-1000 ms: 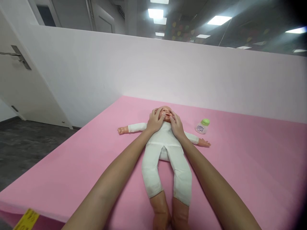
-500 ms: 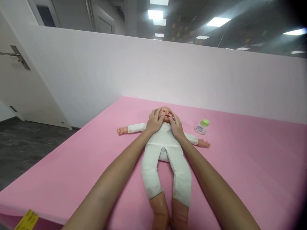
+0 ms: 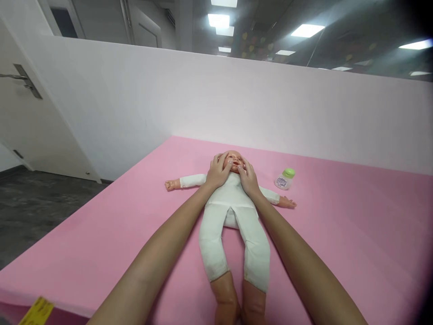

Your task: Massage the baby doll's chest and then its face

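A baby doll (image 3: 227, 194) with a white cloth body lies on its back on the pink table cover (image 3: 128, 221), feet toward me and arms spread out to the sides. My left hand (image 3: 217, 171) is curved around the left side of the doll's head, thumb on its cheek. Against the other cheek rests my right hand (image 3: 249, 179), fingers along the side of the head and thumb near the chin. Between my hands the doll's face shows, its mouth open. A small clear bottle (image 3: 283, 181) with a green cap stands right of the doll, beyond its outstretched arm.
Behind the table rises a white partition wall (image 3: 270, 108) with glass above it. To the left are a door (image 3: 43, 131) and dark flooring (image 3: 40, 198). A yellow label (image 3: 38, 311) sticks to the table's near left edge.
My right thumb has shifted very slightly by the doll's chin. Both hands stay on the head, and the doll and bottle lie as before.
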`<state>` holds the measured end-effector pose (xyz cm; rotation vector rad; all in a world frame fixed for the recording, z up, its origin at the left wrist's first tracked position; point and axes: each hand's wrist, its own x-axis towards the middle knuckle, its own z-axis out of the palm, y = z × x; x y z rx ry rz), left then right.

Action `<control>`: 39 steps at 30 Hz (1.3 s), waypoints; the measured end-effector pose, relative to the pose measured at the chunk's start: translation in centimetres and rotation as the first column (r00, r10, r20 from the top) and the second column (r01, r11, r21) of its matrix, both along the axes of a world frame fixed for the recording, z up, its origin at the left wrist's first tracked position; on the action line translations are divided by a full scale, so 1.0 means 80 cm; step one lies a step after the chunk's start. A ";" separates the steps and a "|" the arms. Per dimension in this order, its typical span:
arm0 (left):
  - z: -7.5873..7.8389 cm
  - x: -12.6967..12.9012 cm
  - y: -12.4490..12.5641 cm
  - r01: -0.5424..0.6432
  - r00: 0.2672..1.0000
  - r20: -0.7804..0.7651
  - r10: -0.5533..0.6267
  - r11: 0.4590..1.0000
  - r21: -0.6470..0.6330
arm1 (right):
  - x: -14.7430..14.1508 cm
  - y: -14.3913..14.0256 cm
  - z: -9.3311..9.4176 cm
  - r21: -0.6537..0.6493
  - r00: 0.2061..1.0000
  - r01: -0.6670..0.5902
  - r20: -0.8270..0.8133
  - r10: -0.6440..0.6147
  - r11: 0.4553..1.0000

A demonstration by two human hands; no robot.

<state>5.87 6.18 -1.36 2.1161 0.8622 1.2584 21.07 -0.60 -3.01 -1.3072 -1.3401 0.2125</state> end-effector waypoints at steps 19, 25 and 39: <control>0.002 -0.002 -0.003 0.008 1.000 -0.004 -0.008 1.000 0.015 | 0.002 0.002 -0.002 0.013 1.000 -0.006 0.030 0.005 1.000; -0.001 0.000 0.000 0.000 1.000 -0.004 0.000 1.000 -0.001 | -0.001 -0.001 0.001 0.008 1.000 -0.001 0.009 0.001 1.000; 0.003 -0.002 -0.003 0.015 1.000 -0.010 -0.015 1.000 0.005 | -0.002 -0.002 0.002 0.010 1.000 -0.010 0.006 0.010 1.000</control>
